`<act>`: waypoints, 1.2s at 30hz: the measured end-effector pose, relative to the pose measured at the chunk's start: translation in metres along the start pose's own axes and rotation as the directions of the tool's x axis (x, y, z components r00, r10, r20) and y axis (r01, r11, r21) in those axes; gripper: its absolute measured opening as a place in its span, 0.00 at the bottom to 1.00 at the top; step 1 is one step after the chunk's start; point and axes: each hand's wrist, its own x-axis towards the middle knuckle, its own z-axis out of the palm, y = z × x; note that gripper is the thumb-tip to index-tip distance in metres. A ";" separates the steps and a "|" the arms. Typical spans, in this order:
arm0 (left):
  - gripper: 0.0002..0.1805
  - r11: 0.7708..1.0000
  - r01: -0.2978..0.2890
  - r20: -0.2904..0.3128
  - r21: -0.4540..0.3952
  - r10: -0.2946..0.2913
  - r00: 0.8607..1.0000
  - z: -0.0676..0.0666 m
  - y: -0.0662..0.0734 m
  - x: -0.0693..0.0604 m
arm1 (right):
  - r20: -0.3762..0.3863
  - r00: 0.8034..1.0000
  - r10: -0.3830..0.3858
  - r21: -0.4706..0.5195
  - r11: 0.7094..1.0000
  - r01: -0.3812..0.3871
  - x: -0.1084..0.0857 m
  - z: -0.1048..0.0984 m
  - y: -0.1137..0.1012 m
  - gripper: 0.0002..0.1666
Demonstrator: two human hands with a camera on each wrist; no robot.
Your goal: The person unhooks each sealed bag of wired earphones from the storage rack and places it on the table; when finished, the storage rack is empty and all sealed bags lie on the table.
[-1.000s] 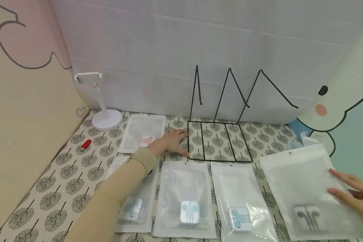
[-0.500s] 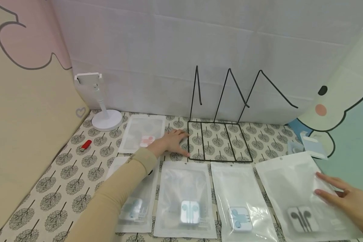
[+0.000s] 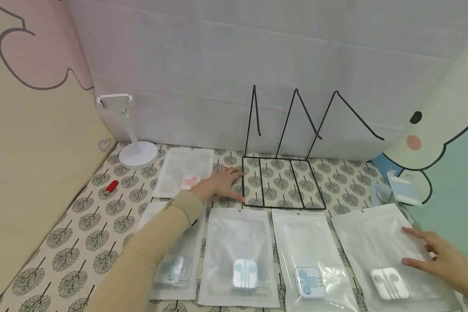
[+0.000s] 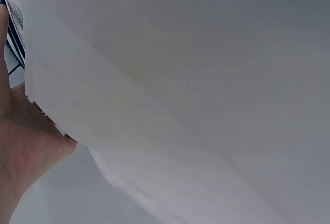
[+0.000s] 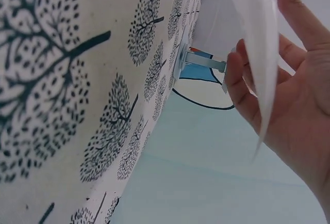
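Note:
In the head view my left hand [image 3: 223, 182] lies with spread, fairly straight fingers at the left side of a black wire rack [image 3: 260, 182], fingertips touching or very near its frame. My right hand [image 3: 438, 258] holds the right edge of a frosted zip bag [image 3: 374, 234] containing white earphones in a square case [image 3: 390, 284]. The right wrist view shows the bag's edge [image 5: 260, 54] between the fingers of that hand. A blurred white sheet fills most of the left wrist view, beside the left hand [image 4: 26, 141].
Similar bags, one with blue earphones [image 3: 310, 281] and one with pale green [image 3: 245, 273], lie along the front. Another bag [image 3: 187, 167] with pink earphones lies behind. A white phone stand [image 3: 138, 154], a red USB stick [image 3: 111, 186] and a second stand [image 3: 405, 188] are around.
My right hand has moved left and down with the earphone bag, which now lies lower and flatter beside the others. The second stand has come into clearer view. My left hand stays put.

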 end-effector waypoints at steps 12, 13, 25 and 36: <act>0.58 1.000 -0.003 -0.007 0.002 0.003 1.000 0.000 0.002 0.000 | 0.099 0.990 -0.098 -0.016 0.995 0.100 -0.001 0.017 0.006 0.57; 0.58 1.000 -0.002 -0.008 0.005 0.002 1.000 0.000 0.001 0.000 | 0.108 0.989 -0.097 -0.023 0.995 0.100 0.000 0.018 0.007 0.56; 0.58 1.000 0.011 0.002 0.016 -0.011 1.000 0.000 0.000 -0.001 | 0.139 0.977 -0.159 -0.039 0.985 0.166 0.006 0.028 0.014 0.53; 0.57 1.000 -0.002 0.017 0.001 0.002 1.000 -0.002 0.003 -0.002 | 0.144 0.976 -0.166 0.005 0.986 0.167 0.009 0.027 0.017 0.53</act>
